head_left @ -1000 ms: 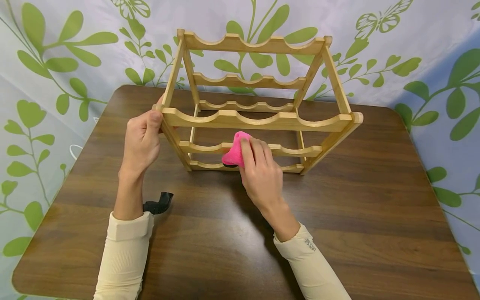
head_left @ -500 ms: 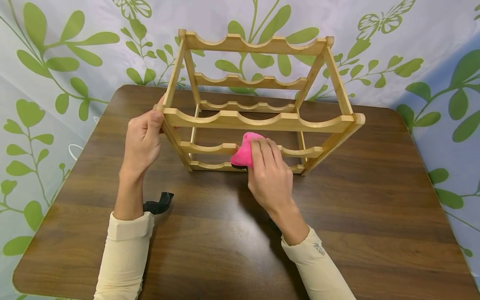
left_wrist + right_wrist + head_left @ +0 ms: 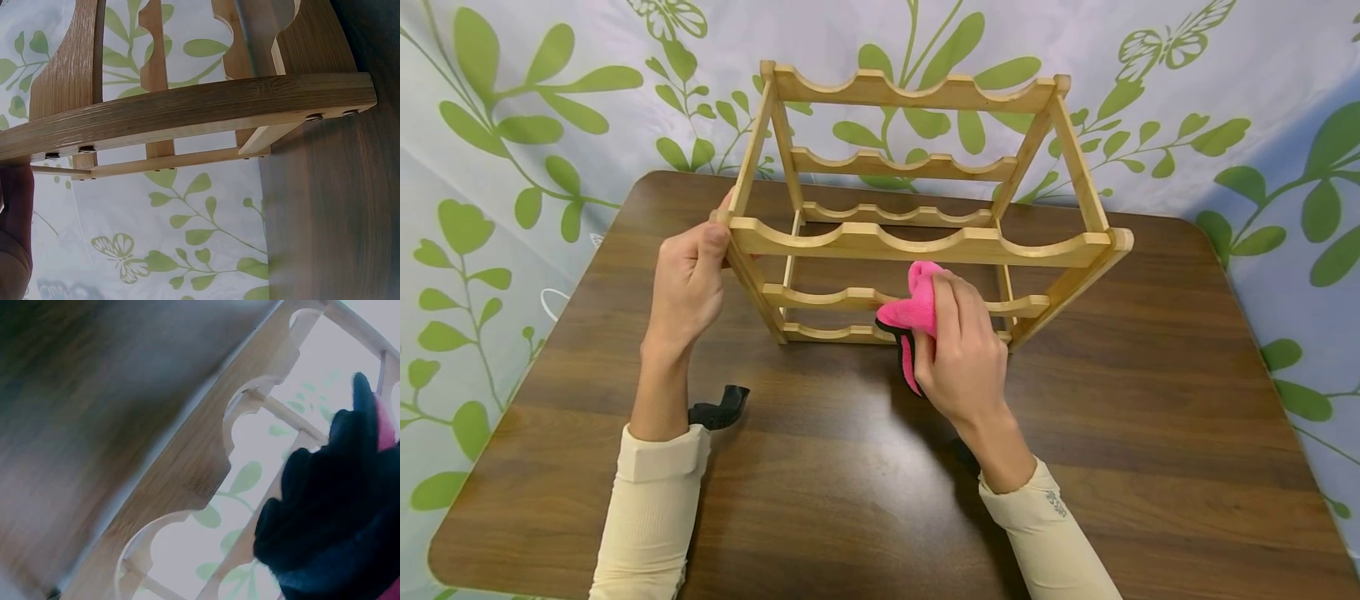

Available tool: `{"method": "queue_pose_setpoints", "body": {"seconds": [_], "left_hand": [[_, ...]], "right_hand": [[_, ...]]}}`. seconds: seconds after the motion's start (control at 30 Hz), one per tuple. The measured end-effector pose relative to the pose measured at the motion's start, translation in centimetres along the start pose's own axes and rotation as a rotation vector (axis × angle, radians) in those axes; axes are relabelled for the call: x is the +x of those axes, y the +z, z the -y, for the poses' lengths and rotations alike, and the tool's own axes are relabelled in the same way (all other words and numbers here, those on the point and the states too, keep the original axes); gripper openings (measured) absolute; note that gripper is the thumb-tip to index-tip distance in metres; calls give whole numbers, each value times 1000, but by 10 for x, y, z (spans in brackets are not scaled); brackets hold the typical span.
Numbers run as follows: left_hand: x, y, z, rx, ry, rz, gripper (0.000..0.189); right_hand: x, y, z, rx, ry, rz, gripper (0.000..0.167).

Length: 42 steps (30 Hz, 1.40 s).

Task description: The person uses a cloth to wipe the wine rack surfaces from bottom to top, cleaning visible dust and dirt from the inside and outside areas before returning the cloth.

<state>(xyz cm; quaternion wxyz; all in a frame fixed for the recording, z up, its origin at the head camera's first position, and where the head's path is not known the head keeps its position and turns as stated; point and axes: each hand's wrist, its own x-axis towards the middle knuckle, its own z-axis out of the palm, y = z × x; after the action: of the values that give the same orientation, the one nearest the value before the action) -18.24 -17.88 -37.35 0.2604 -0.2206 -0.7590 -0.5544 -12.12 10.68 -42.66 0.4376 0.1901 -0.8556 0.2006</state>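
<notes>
A pale wooden wine rack [image 3: 925,246] with scalloped rails stands on the brown table. At its upper front left corner, my left hand [image 3: 688,287] grips the post, thumb on the near side. My right hand [image 3: 966,358] holds a bunched pink cloth [image 3: 912,311] with black edging against the middle front rail [image 3: 831,298]. One flap of the cloth hangs below the fingers. In the right wrist view the hand [image 3: 331,500] looks dark, with a bit of pink cloth [image 3: 385,425] beside it. Screw heads dot the rack's side bar [image 3: 187,112] in the left wrist view.
The brown table [image 3: 820,500] has rounded corners. Behind it hangs a white curtain [image 3: 625,133] with green leaves and butterflies. A black curved piece [image 3: 722,408] shows beside my left wrist, and a white cord loop [image 3: 552,302] lies past the table's left edge.
My right hand has slid the cloth rightward along the middle front rail, and a black-edged flap now hangs down. My left hand keeps its grip on the rack's corner.
</notes>
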Motion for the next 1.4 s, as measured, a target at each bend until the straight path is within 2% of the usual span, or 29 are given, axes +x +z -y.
{"method": "queue_pose_setpoints", "body": {"seconds": [0.17, 0.5, 0.67, 0.83, 1.03, 1.13, 1.27, 1.4], "left_hand": [[0, 1, 1, -9, 7, 2, 75], [-1, 0, 0, -24, -7, -7, 74], [0, -1, -1, -16, 11, -9, 73], [2, 0, -2, -9, 1, 10, 74], [1, 1, -1, -2, -4, 3, 75], [1, 1, -1, -7, -8, 10, 75], [2, 0, -3, -15, -24, 24, 71], [1, -2, -7, 1, -27, 24, 64]], "right_hand": [[-4, -8, -9, 3, 48, -12, 41], [-17, -15, -27, -57, 72, 15, 40], [-22, -19, -36, -98, 66, 4, 38], [-22, -24, -39, -154, 64, -4, 36], [-22, -28, -38, -210, 84, 10, 35], [-22, -31, -38, -227, 86, -16, 34], [-19, -32, -32, -178, 69, -108, 34], [-13, -30, -14, -4, 2, -207, 36]]}}
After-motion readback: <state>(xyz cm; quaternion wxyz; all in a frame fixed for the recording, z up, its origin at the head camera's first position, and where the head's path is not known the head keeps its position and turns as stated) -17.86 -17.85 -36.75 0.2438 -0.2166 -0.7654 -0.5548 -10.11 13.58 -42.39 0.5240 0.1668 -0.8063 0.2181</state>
